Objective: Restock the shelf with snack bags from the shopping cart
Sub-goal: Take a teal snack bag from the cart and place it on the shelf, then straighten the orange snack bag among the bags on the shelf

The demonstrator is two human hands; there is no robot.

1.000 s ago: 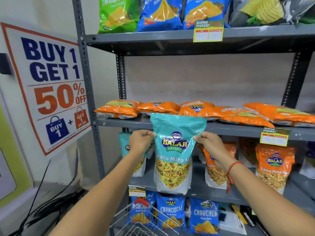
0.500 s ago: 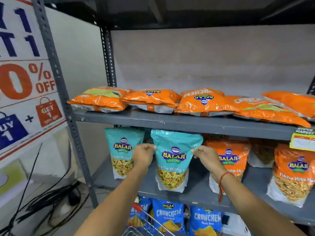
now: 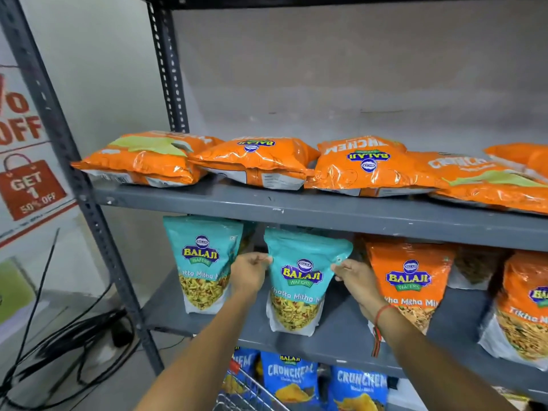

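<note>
A teal Balaji snack bag (image 3: 299, 280) stands upright on the grey middle shelf (image 3: 335, 339). My left hand (image 3: 249, 272) pinches its upper left corner and my right hand (image 3: 355, 280) pinches its upper right corner. A second teal bag (image 3: 201, 262) stands just to its left, and an orange Balaji bag (image 3: 410, 280) stands to its right, partly behind my right wrist. Only the wire rim of the shopping cart (image 3: 252, 393) shows at the bottom edge.
Orange bags (image 3: 255, 161) lie flat on the shelf above (image 3: 296, 209). Blue Crunchem bags (image 3: 292, 378) fill the shelf below. A grey upright post (image 3: 98, 229) stands at left, with black cables (image 3: 68, 345) on the floor and a sale poster (image 3: 26, 173) beside it.
The teal bag has gone down from in front of the upper shelf edge into the middle shelf and now stands there. Both hands stayed on its top corners; the view moved closer.
</note>
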